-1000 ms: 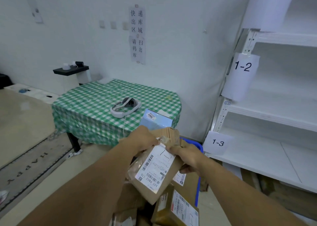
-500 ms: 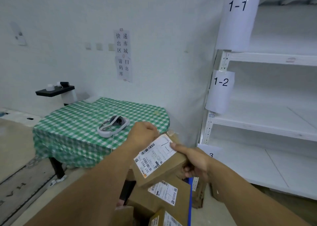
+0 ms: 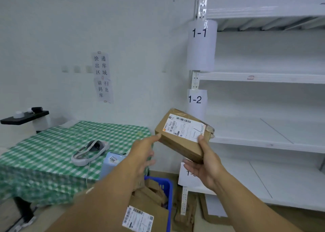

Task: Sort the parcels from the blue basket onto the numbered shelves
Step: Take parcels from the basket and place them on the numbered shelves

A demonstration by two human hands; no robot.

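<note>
In front of the shelves' (image 3: 263,77) left post, just below the 1-2 tag (image 3: 194,99), I have the parcel (image 3: 177,143) held up in the air and tilted. My right hand (image 3: 205,168) grips its lower right end, thumb (image 3: 202,140) pressed on the label (image 3: 184,128) and fingers curled beneath. My left hand (image 3: 142,154) only touches the left corner with one outstretched fingertip, its other fingers loose and spread.

The parcel is a flat brown carton with tape at the right end and a white label carrying barcodes and a handwritten mark.

Below, more cartons (image 3: 149,205) fill the blue basket (image 3: 165,182) on the floor. To the left, a headset (image 3: 90,152) lies on a green-checked table (image 3: 44,152) by the white wall, which bears a paper notice (image 3: 102,77).
</note>
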